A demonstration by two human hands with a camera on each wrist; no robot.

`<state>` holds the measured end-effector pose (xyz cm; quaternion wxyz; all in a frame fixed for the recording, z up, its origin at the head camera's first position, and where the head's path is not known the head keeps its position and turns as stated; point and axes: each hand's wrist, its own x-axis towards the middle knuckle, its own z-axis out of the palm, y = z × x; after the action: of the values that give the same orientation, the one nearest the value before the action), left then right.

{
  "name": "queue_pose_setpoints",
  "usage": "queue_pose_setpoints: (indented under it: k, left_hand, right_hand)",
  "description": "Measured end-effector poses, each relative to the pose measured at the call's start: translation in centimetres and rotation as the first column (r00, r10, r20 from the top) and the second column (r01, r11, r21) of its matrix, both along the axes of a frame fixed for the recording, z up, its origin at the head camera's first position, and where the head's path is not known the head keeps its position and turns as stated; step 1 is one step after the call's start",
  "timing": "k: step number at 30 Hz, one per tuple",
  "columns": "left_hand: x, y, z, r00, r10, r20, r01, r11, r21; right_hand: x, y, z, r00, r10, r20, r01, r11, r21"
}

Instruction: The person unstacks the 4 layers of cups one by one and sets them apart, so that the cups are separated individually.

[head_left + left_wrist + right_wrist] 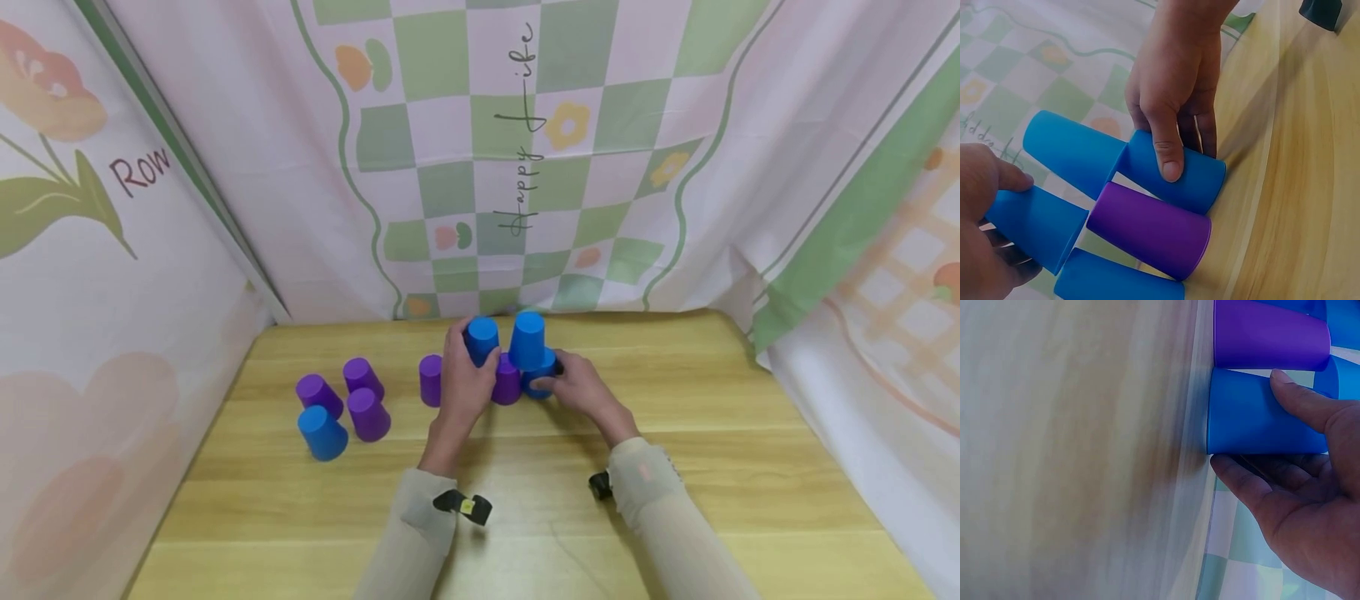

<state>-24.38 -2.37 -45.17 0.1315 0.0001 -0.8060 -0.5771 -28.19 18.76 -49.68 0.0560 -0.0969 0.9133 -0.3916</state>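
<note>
Blue upper cup point(529, 340) stands mouth down across a purple cup point(507, 385) and the blue end cup point(1247, 419) — one second-tier place filled, judging by the lie of things. Base row reads as four inverted cups: purple outer cup point(430, 383) at the left, then a blue base cup point(1119, 278) that only the left wrist view shows clearly, then the two already noted. Left hand point(465, 383) grasps the blue held cup point(482, 335) at the second level, over the join of the blue base cup and the purple cup; cannot tell whether its weight is fully down. Right hand point(585, 388) grips the blue end cup between thumb and fingers, apparently steadying it. Estimate: stacking roughly half done. Remaining, by judgement: release of the held cup, the second-tier place toward the left end, and a loose group — blue loose cup point(322, 433) and three purple loose cups point(370, 415) — standing inverted, well apart on the left. Surface: table point(525, 550) with pale wood grain. Room: back cloth point(435, 50), green and white checks, lettered "Happy Life"; left cloth point(172, 333) with flower print; right cloth point(840, 233) with green band.
</note>
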Motion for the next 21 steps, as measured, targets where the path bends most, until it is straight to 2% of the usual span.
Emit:
queue_pose_setpoints:
  k: [9,21]
  left_hand:
    - [0.6,-0.7,0.4,0.998,0.043,-0.047,-0.043,0.999,0.001]
    - [1.5,-1.8,0.9,0.994,0.067,-0.089,-0.067,0.998,0.004]
  right_hand:
    - [0.1,0.0,0.2,1.0,-0.012,0.018,0.012,1.0,0.004]
    - [0.1,-0.1,0.3,1.0,-0.004,0.018,0.004,1.0,0.003]
